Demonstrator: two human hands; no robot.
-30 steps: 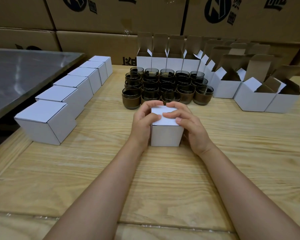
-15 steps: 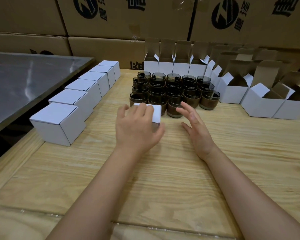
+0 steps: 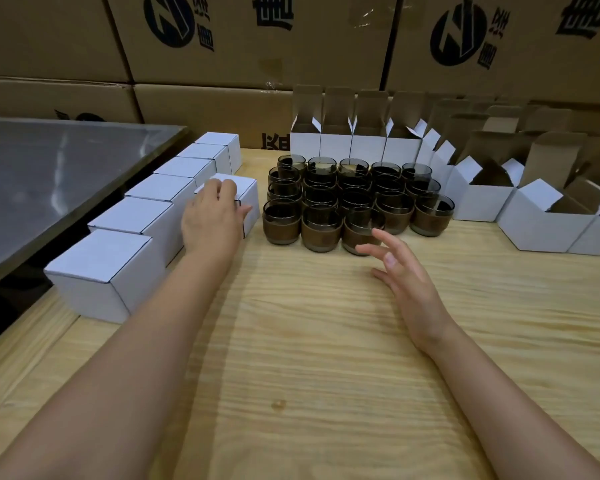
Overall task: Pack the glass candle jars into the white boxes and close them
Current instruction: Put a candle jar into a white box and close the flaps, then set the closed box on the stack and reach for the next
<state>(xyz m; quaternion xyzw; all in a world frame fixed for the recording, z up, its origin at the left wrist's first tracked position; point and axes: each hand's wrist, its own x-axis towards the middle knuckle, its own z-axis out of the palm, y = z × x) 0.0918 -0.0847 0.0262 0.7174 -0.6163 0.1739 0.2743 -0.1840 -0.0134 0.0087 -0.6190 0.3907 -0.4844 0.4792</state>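
Note:
My left hand (image 3: 212,216) grips a closed white box (image 3: 249,195) from above, beside the diagonal row of closed white boxes (image 3: 132,216) on the left of the wooden table (image 3: 309,341). Several dark glass candle jars (image 3: 355,199) stand in a block at the table's middle. My right hand (image 3: 400,268) hovers with fingers spread just in front of the nearest jar (image 3: 362,225), holding nothing. Open white boxes (image 3: 354,143) with raised flaps line the back and the right side.
A grey metal surface (image 3: 56,174) lies to the left, lower than the table edge. Large brown cartons (image 3: 291,46) form a wall behind. More open boxes (image 3: 541,223) crowd the right edge.
Both hands pressed the box lid shut in front of me. Then my left hand carried the closed box left toward the row, while my right hand let go and moved toward the jars.

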